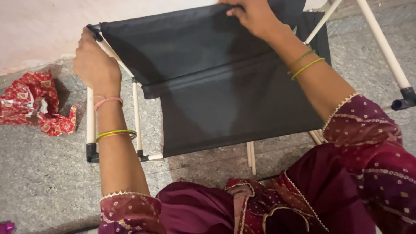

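A rack of white tubes [136,112] and black plastic joints [92,152] stands on the stone floor, with two black fabric shelves [225,99] stretched across it. My left hand [96,65] grips the upper left corner of the frame, closed around the tube by a black joint. My right hand [253,15] pinches the far edge of the top fabric sheet at the upper middle of the view. Both wrists wear thin bangles. Maroon embroidered sleeves and clothing fill the bottom of the view.
A crumpled red patterned wrapper [37,104] lies on the floor at the left, near a pale wall. More white tubes [383,43] with a black joint [405,99] stand at the right. Loose white tubes [251,158] lie under the rack's near edge.
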